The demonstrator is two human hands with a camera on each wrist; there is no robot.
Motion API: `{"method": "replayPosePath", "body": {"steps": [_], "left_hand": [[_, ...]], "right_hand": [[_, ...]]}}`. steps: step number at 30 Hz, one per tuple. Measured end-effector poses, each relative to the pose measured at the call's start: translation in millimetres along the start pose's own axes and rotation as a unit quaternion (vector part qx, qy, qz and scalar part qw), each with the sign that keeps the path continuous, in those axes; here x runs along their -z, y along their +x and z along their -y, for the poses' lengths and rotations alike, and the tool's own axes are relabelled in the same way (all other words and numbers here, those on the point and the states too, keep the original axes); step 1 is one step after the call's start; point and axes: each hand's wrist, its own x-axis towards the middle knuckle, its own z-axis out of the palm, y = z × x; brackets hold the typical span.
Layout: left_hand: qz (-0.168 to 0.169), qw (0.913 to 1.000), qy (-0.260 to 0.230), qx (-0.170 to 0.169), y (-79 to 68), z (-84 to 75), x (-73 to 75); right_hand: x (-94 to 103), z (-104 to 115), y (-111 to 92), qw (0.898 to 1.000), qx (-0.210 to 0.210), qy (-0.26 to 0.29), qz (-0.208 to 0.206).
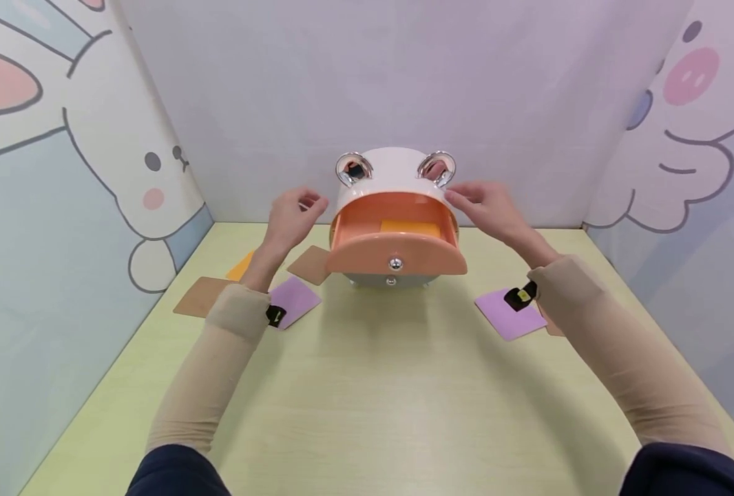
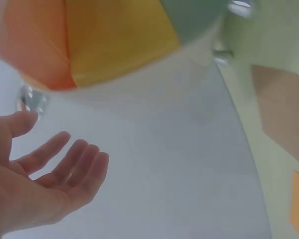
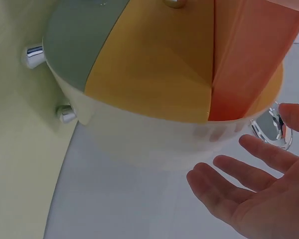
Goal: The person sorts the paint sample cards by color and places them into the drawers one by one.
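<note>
Navy sleeves (image 1: 177, 472) closest to the camera, beige undersleeves (image 1: 218, 372) running out from them to the grips. Left grip (image 1: 295, 215): released, fingers loosely bent, nothing in it; hangs beside the box, gap visible from the head view. Right grip (image 1: 485, 205): also released and holding nothing, fingers relaxed at the box's side, tips just by the right ear (image 1: 437, 169). Can't tell if they touch the shell.

Box (image 1: 398, 162) is between the two grips, white shell, upright on the tabletop (image 1: 398, 386). Left ear (image 1: 354, 168) is up and right of left grip. Top drawer (image 1: 398, 251) is pulled out, its front nearer the person than both grips. Orange sheet (image 1: 410, 227) lies inside it, between the grips. Yellow drawer (image 3: 154, 64) and green drawer (image 3: 82, 42) sit lower, both pushed in.

Cards: one brown card (image 1: 310, 264) below left grip, beside the drawer front. Purple card (image 1: 295, 301) further below, next to left wrist. Orange card (image 1: 240, 266) and another brown card (image 1: 201, 296) down and left of left grip. Second purple card (image 1: 511, 314) below right grip, next to the wrist, brown edge (image 1: 553, 328) poking out beside it.
</note>
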Motion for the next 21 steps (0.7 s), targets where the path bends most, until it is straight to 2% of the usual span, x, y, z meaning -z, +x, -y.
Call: {"method": "replayPosePath", "body": {"steps": [5,9,16,18,21], "left_hand": [[0.023,0.9984,0.043,0.029,-6.9,39.9,11.4],[0.063,0.9915,0.091,0.069,-9.4,82.2,19.6],[0.131,0.9649,0.164,0.158,-17.2,153.9,23.7],[0.147,0.9558,0.180,0.180,-21.4,168.8,23.0],[0.169,0.9412,0.189,0.224,-29.7,182.2,23.3]], "right_hand": [[-8.0,-2.1,4.9,0.999,-0.040,0.032,0.000],[-10.1,-1.4,5.3,0.998,-0.053,0.044,-0.003],[-12.3,-1.4,5.7,0.997,-0.059,0.050,-0.004],[-13.1,-1.1,5.8,0.997,-0.060,0.051,-0.007],[-15.0,-0.1,6.4,0.997,-0.062,0.052,-0.009]]}}
